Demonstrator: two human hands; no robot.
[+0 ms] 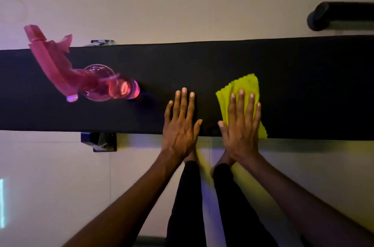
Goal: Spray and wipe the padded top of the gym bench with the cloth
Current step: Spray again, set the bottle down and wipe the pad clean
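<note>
The black padded bench top (303, 76) runs across the view from left to right. A yellow-green cloth (245, 86) lies on it right of centre. My right hand (241, 125) presses flat on the cloth with straight fingers. My left hand (181, 123) rests flat on the bare pad just left of the cloth, holding nothing. A pink translucent spray bottle (87, 78) stands on the pad at the left, well apart from both hands.
A pale floor (60, 186) surrounds the bench. A black bench bracket (101, 141) sticks out below the near edge at the left. A black padded roller (334, 16) lies beyond the bench at the upper right. My legs in dark trousers (202, 206) stand close to the near edge.
</note>
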